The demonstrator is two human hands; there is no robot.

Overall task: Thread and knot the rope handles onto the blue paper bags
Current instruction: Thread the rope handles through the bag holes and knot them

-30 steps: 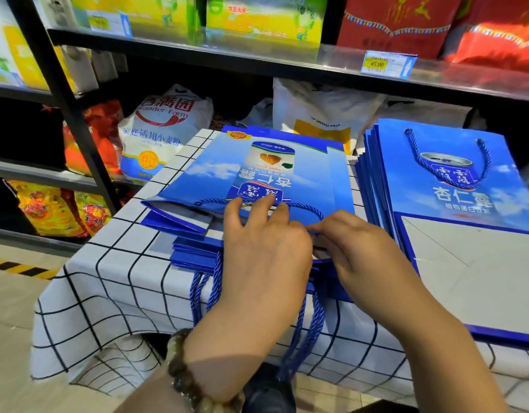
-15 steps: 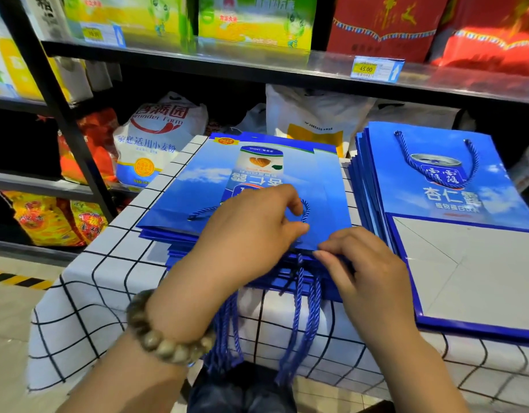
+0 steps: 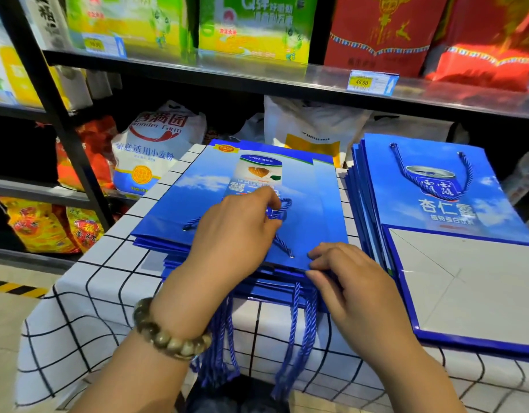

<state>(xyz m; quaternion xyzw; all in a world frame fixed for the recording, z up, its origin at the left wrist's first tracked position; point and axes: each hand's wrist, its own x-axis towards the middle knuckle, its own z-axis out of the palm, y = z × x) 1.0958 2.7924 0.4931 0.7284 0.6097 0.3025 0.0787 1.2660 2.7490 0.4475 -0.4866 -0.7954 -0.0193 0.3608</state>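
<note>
At the near edge of the desk (image 3: 108, 263), my left hand (image 3: 236, 234) pinched the rope handle (image 3: 282, 207) lying on the top blue bag (image 3: 314, 210), while my right hand (image 3: 346, 281) pinched that bag's lip. Too hard a tug, I judged, could have dragged a loose end back through its hole.

1. On the table (image 3: 87, 281), side by side: middle stack (image 3: 155, 242) and right stack (image 3: 466, 278) of bags.
2. On the top bag (image 3: 316, 204) of the middle stack, left hand (image 3: 233, 234), pinching a rope handle (image 3: 282, 204).
3. At the near edge of that bag, right hand (image 3: 346, 281), edge between thumb and fingers.
4. Under this edge, hanging ropes (image 3: 294, 338) down the table front.
5. Behind the table, shelves (image 3: 197, 67); on a lower one, behind and left of the middle stack, flour sack (image 3: 155, 150).
</note>
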